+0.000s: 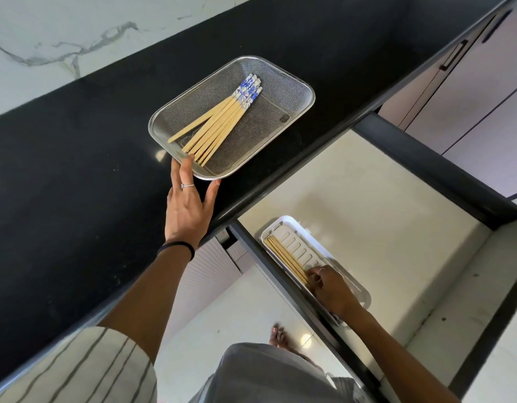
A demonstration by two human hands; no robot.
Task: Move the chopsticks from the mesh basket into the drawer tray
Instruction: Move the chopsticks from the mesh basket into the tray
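A steel mesh basket (pixel 283 82) sits on the black counter and holds several wooden chopsticks (pixel 219 123) with blue-and-white patterned ends. My left hand (pixel 190 202) rests at the basket's near rim, fingers spread, one fingertip touching the chopstick tips, nothing held. Below, in the open drawer, a white slotted tray (pixel 298 245) holds a few chopsticks (pixel 286 257) along its left side. My right hand (pixel 333 289) lies in the tray, fingers pinched on the near ends of those chopsticks.
The black counter (pixel 77 170) runs diagonally with a marble wall behind it. The open drawer (pixel 382 216) has a pale floor and dark frame rails. Cabinet doors with dark handles (pixel 455 56) stand at the upper right. My foot (pixel 277 335) shows on the tiled floor.
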